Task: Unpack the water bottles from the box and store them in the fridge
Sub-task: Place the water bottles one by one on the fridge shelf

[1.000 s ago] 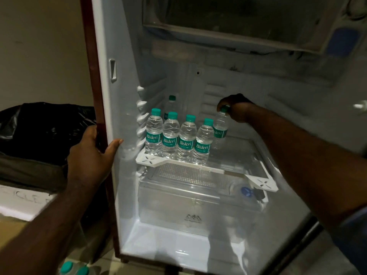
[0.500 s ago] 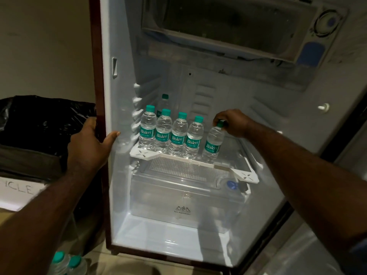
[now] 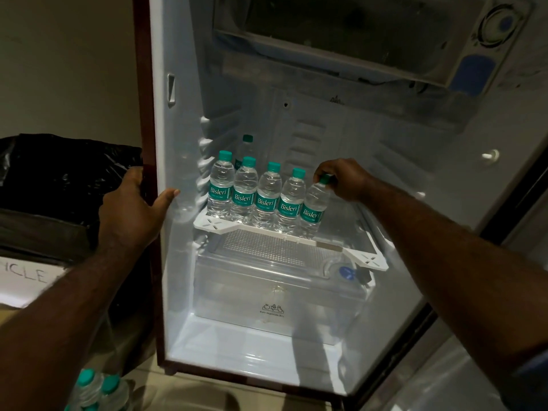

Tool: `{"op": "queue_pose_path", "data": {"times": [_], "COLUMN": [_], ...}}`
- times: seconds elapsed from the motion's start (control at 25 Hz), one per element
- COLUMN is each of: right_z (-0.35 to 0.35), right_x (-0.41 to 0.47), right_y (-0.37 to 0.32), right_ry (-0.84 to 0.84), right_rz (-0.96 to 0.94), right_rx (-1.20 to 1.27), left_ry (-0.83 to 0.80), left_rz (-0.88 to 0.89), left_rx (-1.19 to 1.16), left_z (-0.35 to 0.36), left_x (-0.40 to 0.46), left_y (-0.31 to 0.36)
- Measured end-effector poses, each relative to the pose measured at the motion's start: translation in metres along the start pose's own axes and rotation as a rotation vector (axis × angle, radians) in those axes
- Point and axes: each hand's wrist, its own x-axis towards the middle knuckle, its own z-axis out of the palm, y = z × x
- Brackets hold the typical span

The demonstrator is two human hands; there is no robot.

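Five bottles are lined up along the front of the fridge shelf (image 3: pixel 218 226), with a sixth bottle (image 3: pixel 245 145) set behind them near the back left corner. Four front bottles (image 3: pixel 256 193) stand upright, side by side and touching or nearly so. The fifth bottle (image 3: pixel 313 206), at the right end of the row, is tilted, its cap leaning to the right, and its base appears to rest on the shelf just beside its neighbour.

The right hand (image 3: pixel 341 179) is wrapped over the cap of this tilted bottle, and the cap is pinched by curled fingers (image 3: pixel 321 173). The bottle is therefore judged to be in the act of being set down, not yet released. The left hand (image 3: pixel 135 209) is laid on the edge of the fridge wall (image 3: pixel 157 120), the thumb pressed flat on the white inner face and the other fingers hooked round the outer edge.

The task is judged to be partly done: six bottles are in the fridge, counting the one under the right hand. More remains, since several loose bottles (image 3: pixel 98 390) with green caps are seen low at the left, outside the fridge. Whether they stand in the box cannot be told, as only their tops are in view. Much of the shelf to the right of the row is unoccupied, and nothing can be made out in the clear drawer (image 3: pixel 267 280) below the shelf.
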Motion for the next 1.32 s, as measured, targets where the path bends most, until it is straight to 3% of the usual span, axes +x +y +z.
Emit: {"op": "queue_pose_path", "data": {"times": [0.16,0.36,0.56,0.72,0.88,1.32], "right_z": [-0.002,-0.002,-0.012,-0.008,0.000,0.031], "right_x": [-0.001,0.005,0.023,0.033,0.055,0.184], "right_y": [0.005,0.004,0.002,-0.005,-0.010,-0.046], "right_ry": [-0.005,0.028,-0.040,0.067,0.122,-0.129], "right_rz": [0.014,0.104,0.116,0.148,0.134,-0.080], "right_rx": [-0.016,0.236,0.186,0.312,0.235,-0.023], "left_ry": [0.004,0.007,0.013,0.017,0.018,0.050], "left_rz": [0.001,-0.022,-0.022,-0.016,-0.008,-0.001], "left_rx": [0.003,0.002,0.004,0.007,-0.003,0.021], "left_z": [0.000,0.000,0.002,0.003,0.003,0.007], "left_x": [-0.001,0.000,0.001,0.001,0.000,0.001], "left_y": [-0.001,0.001,-0.002,-0.005,-0.003,-0.008]}}
